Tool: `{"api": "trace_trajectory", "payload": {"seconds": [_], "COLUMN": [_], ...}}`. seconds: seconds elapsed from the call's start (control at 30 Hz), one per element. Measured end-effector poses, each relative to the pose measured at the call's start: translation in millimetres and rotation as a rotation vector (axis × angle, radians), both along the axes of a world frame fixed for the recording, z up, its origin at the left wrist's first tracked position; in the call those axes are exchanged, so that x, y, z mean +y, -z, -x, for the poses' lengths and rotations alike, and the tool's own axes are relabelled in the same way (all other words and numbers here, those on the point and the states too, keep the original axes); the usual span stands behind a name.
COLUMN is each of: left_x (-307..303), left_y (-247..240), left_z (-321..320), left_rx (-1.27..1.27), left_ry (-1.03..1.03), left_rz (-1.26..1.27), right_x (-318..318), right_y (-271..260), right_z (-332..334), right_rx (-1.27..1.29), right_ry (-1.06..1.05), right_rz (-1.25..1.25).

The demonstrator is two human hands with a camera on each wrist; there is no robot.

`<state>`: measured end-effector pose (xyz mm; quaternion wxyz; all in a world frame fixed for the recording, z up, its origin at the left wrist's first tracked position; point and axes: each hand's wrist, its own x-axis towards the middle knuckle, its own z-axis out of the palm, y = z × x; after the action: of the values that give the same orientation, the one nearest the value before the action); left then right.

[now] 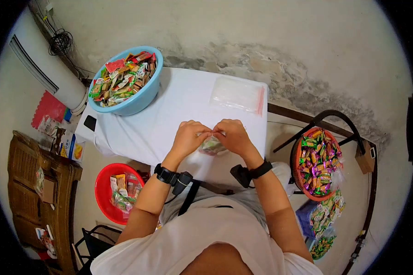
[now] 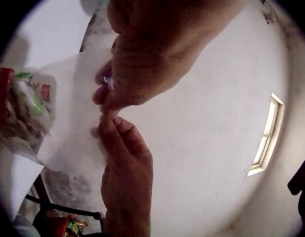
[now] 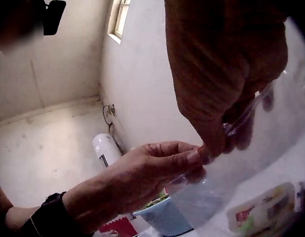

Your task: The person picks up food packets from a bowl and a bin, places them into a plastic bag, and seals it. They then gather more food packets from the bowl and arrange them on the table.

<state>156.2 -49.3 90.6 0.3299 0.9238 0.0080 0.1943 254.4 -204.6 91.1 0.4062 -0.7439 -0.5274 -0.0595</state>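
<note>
A clear plastic bag (image 1: 212, 146) with wrapped snack packets at its bottom hangs between my two hands over the near part of the table. My left hand (image 1: 188, 139) pinches its top edge between thumb and fingers. Right beside it, my right hand (image 1: 234, 136) pinches the same edge, the fingertips of both hands meeting. In the left wrist view, packets (image 2: 31, 101) in green, white and red show through the film, well below the fingers. The right wrist view shows the film (image 3: 271, 133) stretching down from the pinched edge.
Flat clear bags (image 1: 237, 95) lie on the white-covered table (image 1: 183, 91). A blue basin (image 1: 144, 101) of packets stands at its back left, near a phone (image 1: 90, 122). A red basin (image 1: 104, 201) sits low left; an orange basin (image 1: 303, 181) of wrapped sweets stands at right.
</note>
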Motion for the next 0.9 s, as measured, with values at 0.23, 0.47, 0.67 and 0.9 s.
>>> {"api": "trace_trajectory", "payload": {"seconds": [0.23, 0.47, 0.67, 0.9], "left_x": [1, -22, -19, -34], "left_y": [4, -14, -11, 2], "left_z": [-2, -16, -17, -29], "left_rx": [0.053, -0.015, 0.063, 0.097], "left_ry": [-0.014, 0.077, 0.037, 0.041], "left_rz": [-0.014, -0.143, -0.156, -0.114], "right_x": [-27, -27, -50, -48], "right_y": [0, 0, -7, -4], "right_z": [-16, -16, -21, -21], "right_rx": [0.198, 0.168, 0.287, 0.245], "right_ry": [0.113, 0.09, 0.173, 0.158], "right_rz": [0.124, 0.094, 0.098, 0.059]}}
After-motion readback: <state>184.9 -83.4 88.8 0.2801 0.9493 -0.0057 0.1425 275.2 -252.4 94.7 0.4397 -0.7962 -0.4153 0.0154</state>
